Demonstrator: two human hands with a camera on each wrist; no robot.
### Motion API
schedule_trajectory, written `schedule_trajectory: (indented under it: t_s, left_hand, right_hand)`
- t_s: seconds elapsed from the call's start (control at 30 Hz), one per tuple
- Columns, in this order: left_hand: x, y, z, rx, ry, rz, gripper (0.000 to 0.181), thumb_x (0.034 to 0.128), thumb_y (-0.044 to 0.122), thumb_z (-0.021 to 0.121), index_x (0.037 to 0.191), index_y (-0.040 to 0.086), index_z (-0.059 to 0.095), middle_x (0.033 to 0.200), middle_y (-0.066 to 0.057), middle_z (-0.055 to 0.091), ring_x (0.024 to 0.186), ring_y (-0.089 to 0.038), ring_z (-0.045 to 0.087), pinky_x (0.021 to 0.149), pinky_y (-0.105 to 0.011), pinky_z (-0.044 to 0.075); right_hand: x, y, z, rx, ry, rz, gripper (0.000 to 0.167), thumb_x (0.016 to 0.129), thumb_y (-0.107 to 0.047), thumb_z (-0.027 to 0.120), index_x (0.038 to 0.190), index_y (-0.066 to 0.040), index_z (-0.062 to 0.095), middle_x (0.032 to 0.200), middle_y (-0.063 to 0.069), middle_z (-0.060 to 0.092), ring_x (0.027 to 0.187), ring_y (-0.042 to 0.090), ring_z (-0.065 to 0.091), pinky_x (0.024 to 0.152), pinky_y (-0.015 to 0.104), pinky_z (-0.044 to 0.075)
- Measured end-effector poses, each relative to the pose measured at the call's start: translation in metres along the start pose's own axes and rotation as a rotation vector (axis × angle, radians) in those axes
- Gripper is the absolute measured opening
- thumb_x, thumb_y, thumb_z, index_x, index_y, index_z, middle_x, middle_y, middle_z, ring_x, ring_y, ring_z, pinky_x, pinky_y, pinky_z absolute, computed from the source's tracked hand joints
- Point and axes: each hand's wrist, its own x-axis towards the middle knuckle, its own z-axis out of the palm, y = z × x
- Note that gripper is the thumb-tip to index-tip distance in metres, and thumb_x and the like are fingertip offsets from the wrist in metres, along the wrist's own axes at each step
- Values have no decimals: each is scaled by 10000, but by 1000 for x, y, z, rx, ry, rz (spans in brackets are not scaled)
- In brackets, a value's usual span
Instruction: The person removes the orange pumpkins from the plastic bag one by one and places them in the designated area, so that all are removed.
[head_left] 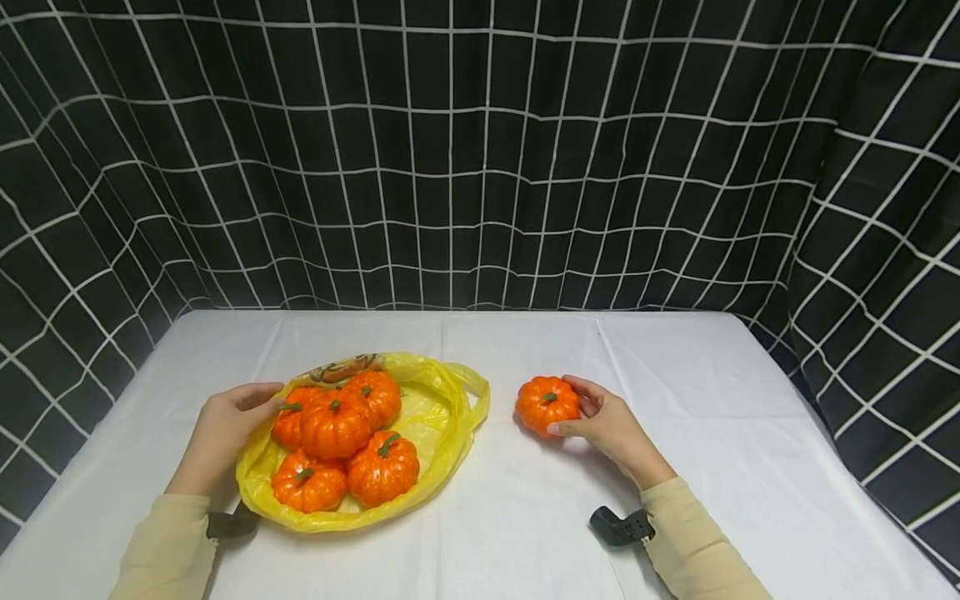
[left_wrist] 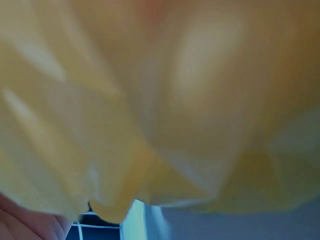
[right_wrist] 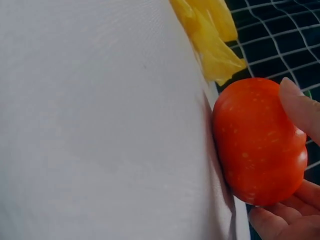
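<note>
A yellow plastic bag (head_left: 442, 479) lies spread on the left side of the table, its mouth facing up. Several small orange pumpkins with green stems are inside, one pumpkin (head_left: 335, 427) resting on top of the others. At the bag's left rim, my left hand (head_left: 232, 425) holds the edge between thumb and fingers, the fingertips partly hidden. The bag (left_wrist: 150, 110) fills most of the left wrist view. To the right of the bag, my right hand (head_left: 611, 421) grips a single pumpkin (head_left: 543, 404) between thumb and fingers. That pumpkin (right_wrist: 257, 145) appears to be on the tabletop.
A white cloth (head_left: 510, 525) covers the table. Black curtains (head_left: 487, 167) with a white grid stand behind it and at both sides. The bag's handle loop (head_left: 472, 392) reaches toward the pumpkin on the right. Dark wrist devices, such as the right one (head_left: 622, 527), jut inward beside the sleeves.
</note>
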Motion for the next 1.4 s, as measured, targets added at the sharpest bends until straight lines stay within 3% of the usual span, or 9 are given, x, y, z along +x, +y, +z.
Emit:
schedule_trajectory:
  t_s: [0.17, 0.4, 0.57, 0.77, 1.03, 1.23, 1.4]
  left_hand:
    - [0, 0, 0, -1, -2, -2, 555, 1004, 380, 556, 1387, -22, 538, 1424, -269, 536, 1378, -417, 440, 1151, -543, 386]
    - [0, -1, -1, -4, 0, -6, 557, 1003, 386, 559, 1390, -14, 540, 1422, -262, 542, 1376, -405, 446, 1145, -528, 399]
    - [0, 1, 0, -12, 0, -3, 565, 1002, 394, 558, 1391, -15, 537, 1426, -263, 538, 1376, -406, 446, 1143, -526, 403]
    - [-1, 1, 0, -11, -3, -15, 561, 1007, 385, 548, 1398, -17, 528, 1439, -262, 526, 1382, -410, 439, 1149, -528, 393]
    - [-1, 2, -1, 3, 4, 12, 543, 1008, 358, 548, 1383, -35, 536, 1414, -279, 540, 1366, -424, 454, 1133, -537, 410]
    - [-2, 3, -1, 8, 9, 31, 547, 1006, 376, 554, 1358, -42, 559, 1386, -271, 570, 1340, -410, 487, 1115, -521, 435]
    - [-2, 3, -1, 7, 7, 27, 548, 1007, 379, 548, 1361, -39, 558, 1388, -264, 572, 1334, -404, 495, 1106, -509, 447]
  right_hand:
    - [-4, -8, -1, -41, 22, -44, 847, 815, -14, 769, 1521, 46, 305, 1608, 225, 297, 1507, 341, 275, 1217, 422, 254]
    - [-20, -33, 7, -86, 80, -147, 805, 826, -42, 780, 1516, -15, 365, 1604, 141, 353, 1504, 313, 296, 1193, 355, 281]
    - [-30, -52, 28, -68, 11, -162, 836, 793, -84, 825, 1508, -49, 393, 1597, 105, 376, 1497, 299, 320, 1175, 331, 313]
    - [-28, -60, 55, -37, -62, -159, 846, 739, -113, 872, 1475, -98, 455, 1559, 100, 439, 1462, 272, 395, 1152, 355, 382]
    - [-20, -68, 88, 4, -168, -230, 829, 733, -62, 865, 1452, -6, 455, 1530, 179, 454, 1444, 281, 423, 1148, 352, 395]
    - [-17, -74, 106, -1, -214, -239, 790, 752, -76, 856, 1436, 10, 469, 1509, 194, 472, 1430, 317, 437, 1152, 370, 399]
    - [-14, -80, 119, -19, -232, -223, 780, 747, -96, 864, 1431, -41, 493, 1522, 154, 468, 1432, 330, 429, 1160, 401, 391]
